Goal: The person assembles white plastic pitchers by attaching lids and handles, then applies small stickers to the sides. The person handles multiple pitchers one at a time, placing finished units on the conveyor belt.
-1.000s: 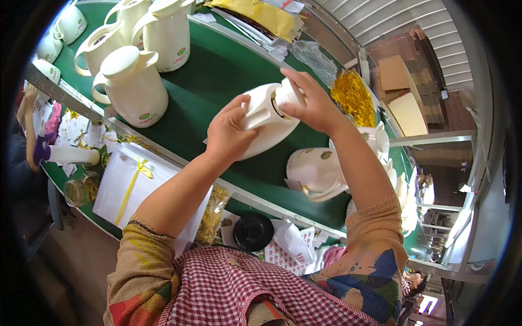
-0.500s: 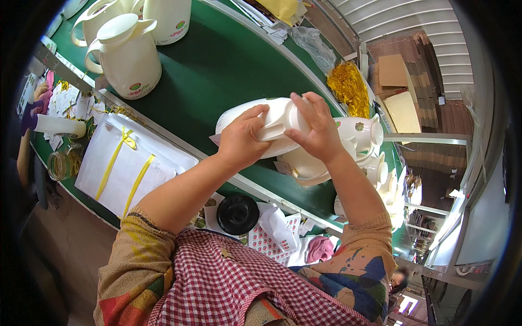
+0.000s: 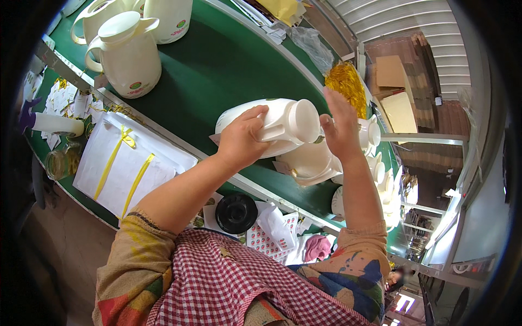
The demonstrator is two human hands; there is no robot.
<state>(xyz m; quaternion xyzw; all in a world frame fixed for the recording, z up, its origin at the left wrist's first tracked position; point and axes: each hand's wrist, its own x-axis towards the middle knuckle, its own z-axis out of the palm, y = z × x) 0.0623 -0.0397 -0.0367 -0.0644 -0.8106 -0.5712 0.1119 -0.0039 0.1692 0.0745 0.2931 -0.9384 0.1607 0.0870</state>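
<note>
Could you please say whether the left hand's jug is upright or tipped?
Tipped: the white jug slants sideways, its round top toward the right hand.

A ribbed pale wall (image 3: 424,35) stands beyond the green table (image 3: 201,76) and brownish floor (image 3: 70,233).

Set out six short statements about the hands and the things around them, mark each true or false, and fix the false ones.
1. The left hand holds a white jug. True.
2. The right hand is clenched around the lid. False: it is open, beside the lid.
3. The held jug stands upright. False: it is tipped over, its lid end toward the right hand.
4. Yellow ribbon lies across a white bundle. True.
5. The round disc near the apron is white. False: it is black.
6. Another jug stands on the green table. True.
</note>
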